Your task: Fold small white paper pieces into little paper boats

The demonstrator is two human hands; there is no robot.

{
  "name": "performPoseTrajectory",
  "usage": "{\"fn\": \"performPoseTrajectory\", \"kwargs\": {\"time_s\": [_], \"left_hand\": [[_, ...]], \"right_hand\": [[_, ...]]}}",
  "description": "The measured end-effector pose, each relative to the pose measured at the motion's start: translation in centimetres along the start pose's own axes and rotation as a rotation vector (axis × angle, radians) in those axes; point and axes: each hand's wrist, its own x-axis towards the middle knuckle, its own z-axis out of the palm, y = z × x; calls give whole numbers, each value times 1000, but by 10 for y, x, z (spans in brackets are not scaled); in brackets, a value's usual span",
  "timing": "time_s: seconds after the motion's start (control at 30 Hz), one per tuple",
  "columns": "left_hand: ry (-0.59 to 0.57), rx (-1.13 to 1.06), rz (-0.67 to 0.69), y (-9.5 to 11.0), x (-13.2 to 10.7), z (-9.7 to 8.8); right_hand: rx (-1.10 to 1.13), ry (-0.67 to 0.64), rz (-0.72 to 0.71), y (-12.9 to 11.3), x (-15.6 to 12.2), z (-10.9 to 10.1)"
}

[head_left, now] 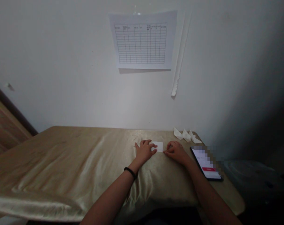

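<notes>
A small white piece of paper (159,146) lies flat on the cloth-covered table between my two hands. My left hand (144,151), with a black band on its wrist, rests over the paper's left side. Its fingers are spread, and the fingertips press on the paper and the cloth. At the lower right corner of the paper is my right hand (176,152); its thumb and index fingertips come together there in a pinch, while the other fingers curl in. Beyond the right hand, several folded white paper boats (186,135) stand near the back edge.
A phone (204,162) with a lit screen lies to the right of my right forearm. Shiny beige cloth (85,162) covers the table in wrinkles. A printed table sheet (142,43) hangs on the wall behind. Dark, dim shapes stand past the right edge.
</notes>
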Motion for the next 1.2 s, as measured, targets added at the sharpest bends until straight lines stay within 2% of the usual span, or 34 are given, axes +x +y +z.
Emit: {"fn": "performPoseTrajectory", "kwargs": {"time_s": [0.23, 0.77, 1.0, 1.2], "left_hand": [[13, -7, 9, -2, 1, 3], [20, -18, -8, 0, 0, 1], [13, -20, -10, -1, 1, 2], [3, -11, -10, -1, 2, 4]], "right_hand": [[-149, 73, -20, -3, 1, 5], [-419, 185, 188, -15, 25, 19], [-388, 190, 165, -7, 19, 26], [-264, 196, 99, 4, 17, 30]]}}
